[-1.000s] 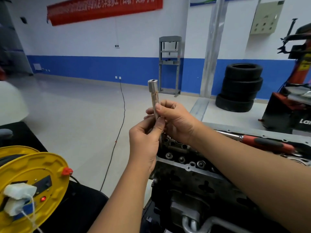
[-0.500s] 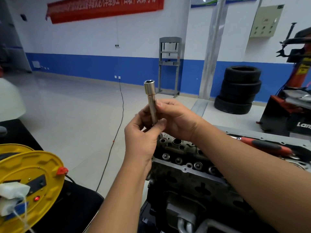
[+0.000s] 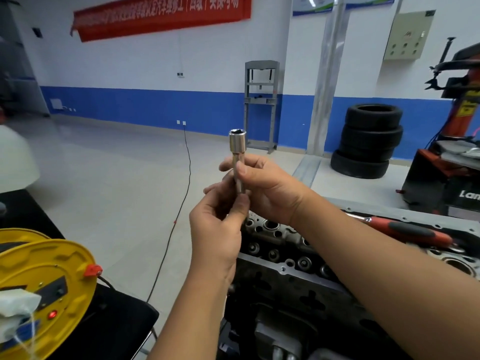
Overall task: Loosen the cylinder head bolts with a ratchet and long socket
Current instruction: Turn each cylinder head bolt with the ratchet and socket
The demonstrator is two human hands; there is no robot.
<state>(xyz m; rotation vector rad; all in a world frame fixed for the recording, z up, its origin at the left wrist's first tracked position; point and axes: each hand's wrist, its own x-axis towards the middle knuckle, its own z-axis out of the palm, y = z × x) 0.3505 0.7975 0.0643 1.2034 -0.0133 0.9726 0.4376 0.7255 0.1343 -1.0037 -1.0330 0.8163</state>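
A long silver socket [image 3: 237, 149] stands upright in the air, open end up, above the near end of the engine's cylinder head [image 3: 275, 242]. My right hand [image 3: 267, 188] grips its shaft, thumb pressed on the near side. Below it, my left hand [image 3: 218, 229] pinches the socket's lower end, which is hidden behind the fingers. A ratchet with a red and black handle [image 3: 410, 231] lies on top of the engine at the right, behind my right forearm. Several bolt holes and bolt heads show along the head.
A yellow cable reel [image 3: 44, 289] with a white plug stands at lower left on a black surface. A black cord [image 3: 181, 203] runs across the grey floor. Stacked tyres [image 3: 368, 141], a grey press frame [image 3: 261, 105] and a red tyre machine [image 3: 457, 152] stand behind.
Both hands and the socket have kept their grip, with only a small shift within the view. The camera view drifted slightly.
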